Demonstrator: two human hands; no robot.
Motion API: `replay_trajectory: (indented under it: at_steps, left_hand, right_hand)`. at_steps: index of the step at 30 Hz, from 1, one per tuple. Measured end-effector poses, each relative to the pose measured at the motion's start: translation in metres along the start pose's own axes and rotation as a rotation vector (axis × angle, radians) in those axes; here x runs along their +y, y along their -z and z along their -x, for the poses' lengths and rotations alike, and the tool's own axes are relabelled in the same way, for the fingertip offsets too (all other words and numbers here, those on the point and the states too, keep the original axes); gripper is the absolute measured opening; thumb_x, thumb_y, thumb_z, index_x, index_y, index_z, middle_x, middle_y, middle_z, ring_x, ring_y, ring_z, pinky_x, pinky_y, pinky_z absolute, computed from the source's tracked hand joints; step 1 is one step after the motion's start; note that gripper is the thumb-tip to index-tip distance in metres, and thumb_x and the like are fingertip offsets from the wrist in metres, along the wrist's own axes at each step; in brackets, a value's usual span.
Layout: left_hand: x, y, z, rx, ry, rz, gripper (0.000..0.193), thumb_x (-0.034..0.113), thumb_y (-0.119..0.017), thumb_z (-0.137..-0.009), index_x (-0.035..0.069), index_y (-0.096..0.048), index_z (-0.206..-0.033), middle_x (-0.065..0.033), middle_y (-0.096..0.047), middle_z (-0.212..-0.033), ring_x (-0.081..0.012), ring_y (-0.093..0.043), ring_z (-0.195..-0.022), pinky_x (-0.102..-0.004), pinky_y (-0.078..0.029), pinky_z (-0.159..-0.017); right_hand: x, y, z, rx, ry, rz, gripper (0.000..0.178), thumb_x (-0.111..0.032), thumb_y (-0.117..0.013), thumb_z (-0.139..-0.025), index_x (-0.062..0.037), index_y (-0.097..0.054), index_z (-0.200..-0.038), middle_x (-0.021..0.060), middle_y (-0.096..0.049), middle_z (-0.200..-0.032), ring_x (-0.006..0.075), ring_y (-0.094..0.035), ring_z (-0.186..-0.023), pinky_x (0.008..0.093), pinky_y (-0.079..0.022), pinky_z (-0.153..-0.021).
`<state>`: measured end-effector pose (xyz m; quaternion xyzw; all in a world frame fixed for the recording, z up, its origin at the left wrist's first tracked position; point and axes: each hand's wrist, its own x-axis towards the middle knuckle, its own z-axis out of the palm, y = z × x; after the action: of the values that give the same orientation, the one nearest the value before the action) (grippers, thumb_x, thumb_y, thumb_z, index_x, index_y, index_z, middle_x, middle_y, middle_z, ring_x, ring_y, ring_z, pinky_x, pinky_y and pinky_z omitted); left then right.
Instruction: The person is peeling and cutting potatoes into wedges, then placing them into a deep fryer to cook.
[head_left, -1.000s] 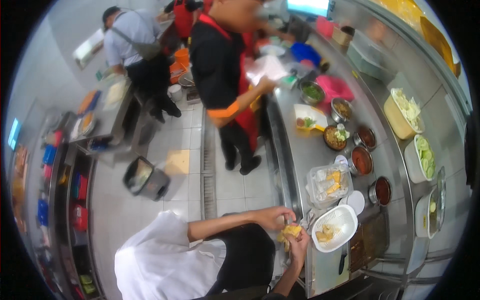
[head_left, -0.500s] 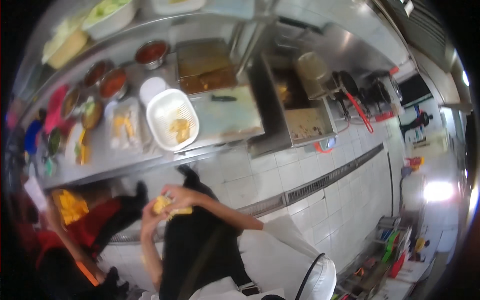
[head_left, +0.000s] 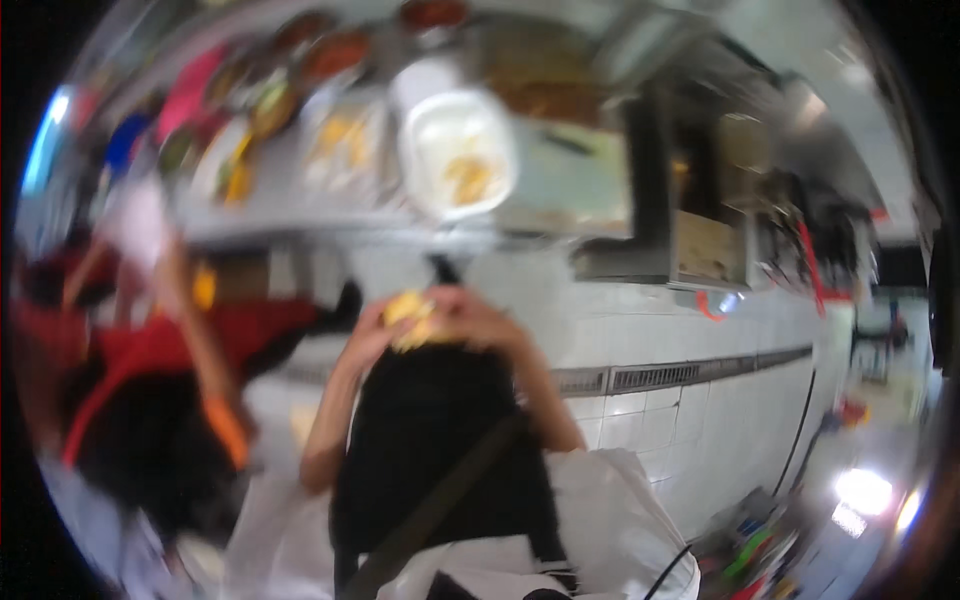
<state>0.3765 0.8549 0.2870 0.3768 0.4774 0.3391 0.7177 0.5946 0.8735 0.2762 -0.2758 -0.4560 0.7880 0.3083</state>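
A lumpy piece of yellow food (head_left: 408, 318) is held between my two hands in front of the black apron (head_left: 440, 430); blur hides its exact kind. The fingers of my left hand (head_left: 370, 332) close round its left side. My right hand (head_left: 468, 318) grips the right side, fingers curled over it. Beyond them, a white plastic basket (head_left: 412, 150) with several yellow pieces (head_left: 472, 180) inside stands near the edge of the steel counter (head_left: 300, 222).
Right of the basket is a pale cutting board (head_left: 580, 190) with a dark-handled knife (head_left: 568, 143). Bowls of red sauce (head_left: 337, 55) stand farther back. A steel fryer (head_left: 705, 245) is at the right. At my left, a co-worker's arm (head_left: 195, 330) holds something pale.
My view has swung, so the counter and basket appear higher and farther right. Both hands still hold the yellow food. The co-worker's pale item appears higher.
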Motion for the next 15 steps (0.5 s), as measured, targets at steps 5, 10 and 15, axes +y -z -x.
replay_trajectory:
  at_steps: [5, 10, 15]
  left_hand:
    - [0.032, 0.001, -0.005, -0.053, -0.056, -0.088, 0.030, 0.024, -0.070, -0.087, 0.002, -0.064, -0.107, -0.0028, -0.067, -0.092, -0.0094, -0.063, -0.082, -0.0236, -0.050, -0.070]
    - [0.014, 0.010, 0.017, 0.192, -0.164, 0.038, 0.032, 0.023, -0.070, -0.088, 0.001, -0.066, -0.110, -0.0042, -0.068, -0.095, -0.0094, -0.061, -0.089, -0.0253, -0.049, -0.078]
    - [0.008, 0.014, 0.036, 0.248, -0.287, -0.057, 0.033, 0.020, -0.071, -0.087, 0.000, -0.064, -0.112, -0.0013, -0.068, -0.095, -0.0064, -0.061, -0.081, -0.0221, -0.049, -0.072]
  right_hand:
    - [-0.037, -0.013, -0.015, 0.245, -0.098, 0.452, 0.028, -0.016, -0.073, -0.083, 0.0007, -0.067, -0.105, 0.0072, -0.068, -0.087, 0.0099, -0.060, -0.077, 0.0254, -0.050, -0.069]
    - [-0.028, -0.041, -0.032, 0.261, -0.061, 0.488, 0.024, -0.014, -0.068, -0.087, -0.0043, -0.063, -0.109, 0.0021, -0.063, -0.083, 0.0063, -0.055, -0.070, 0.0219, -0.044, -0.060]
    - [-0.017, -0.047, -0.034, 0.095, -0.147, 0.249, 0.026, -0.013, -0.065, -0.089, -0.0045, -0.054, -0.112, 0.0023, -0.060, -0.088, 0.0068, -0.055, -0.076, 0.0199, -0.044, -0.063]
